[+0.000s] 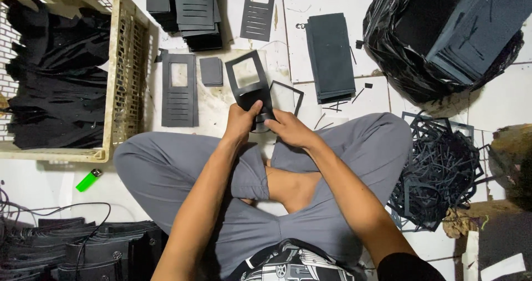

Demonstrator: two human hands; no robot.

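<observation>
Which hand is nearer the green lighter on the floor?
Left. The left hand is up and right of the green lighter; the right hand is farther right. Both hold the black cut-out piece.

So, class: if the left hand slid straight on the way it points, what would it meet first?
Probably the black cut-out panel that the left hand already grips; past it, tiled floor, though depth is unclear.
</observation>
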